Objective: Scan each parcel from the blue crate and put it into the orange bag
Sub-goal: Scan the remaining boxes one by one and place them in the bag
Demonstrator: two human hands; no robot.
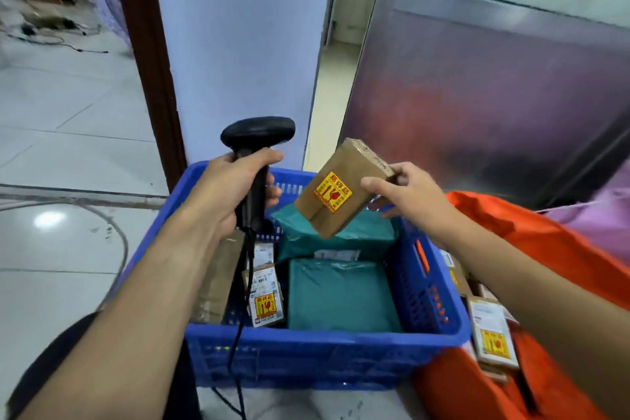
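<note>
My left hand (225,191) grips the handle of a black barcode scanner (255,147), held upright over the far left of the blue crate (306,358). My right hand (409,191) holds a small brown cardboard parcel (341,187) with a yellow and red fragile sticker, tilted above the crate's far side. Inside the crate lie two teal mailer bags (341,293), a brown box (218,283) and small labelled boxes (264,297). The orange bag (531,242) sits open to the right of the crate, with labelled parcels (491,334) inside.
The scanner's black cable (238,344) hangs down over the crate's near wall. A white pillar (238,44) and a brown door frame (150,78) stand behind the crate. A metal panel (494,95) rises at the right. Tiled floor (68,147) spreads left.
</note>
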